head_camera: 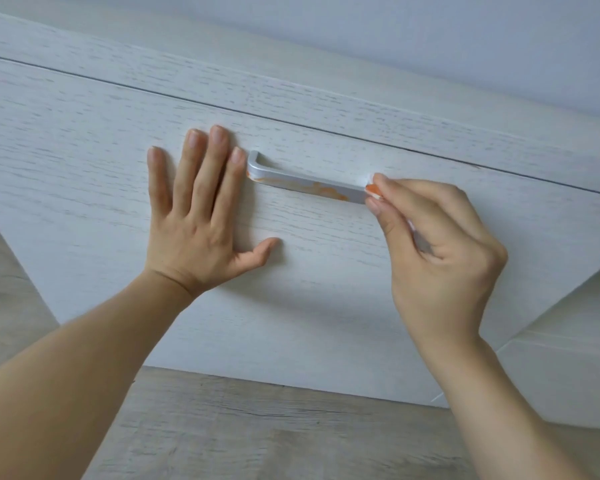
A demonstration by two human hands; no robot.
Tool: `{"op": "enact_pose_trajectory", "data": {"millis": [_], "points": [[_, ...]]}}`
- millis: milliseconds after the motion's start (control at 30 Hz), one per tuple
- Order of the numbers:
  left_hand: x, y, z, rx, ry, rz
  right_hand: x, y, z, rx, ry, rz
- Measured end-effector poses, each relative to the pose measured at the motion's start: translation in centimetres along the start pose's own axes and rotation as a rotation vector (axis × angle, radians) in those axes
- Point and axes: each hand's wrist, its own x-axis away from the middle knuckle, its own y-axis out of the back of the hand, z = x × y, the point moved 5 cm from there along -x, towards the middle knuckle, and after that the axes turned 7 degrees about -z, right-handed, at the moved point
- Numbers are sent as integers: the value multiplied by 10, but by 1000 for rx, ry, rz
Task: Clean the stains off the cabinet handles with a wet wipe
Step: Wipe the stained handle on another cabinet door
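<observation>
White cabinet front (pixel 326 271), stained handle (pixel 305 183)

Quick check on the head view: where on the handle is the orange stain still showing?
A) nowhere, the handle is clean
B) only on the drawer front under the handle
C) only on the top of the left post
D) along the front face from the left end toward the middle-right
D: orange smears run along the front face of the handle, while the right hand pinches the wet wipe at its right end.
</observation>
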Motion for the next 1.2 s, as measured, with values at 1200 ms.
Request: {"op": "enact_pose_trajectory", "data": {"millis": [1200], "points": [[2,-2,0,-24,-2,-15,9,4,2,65,138,-7]]}}
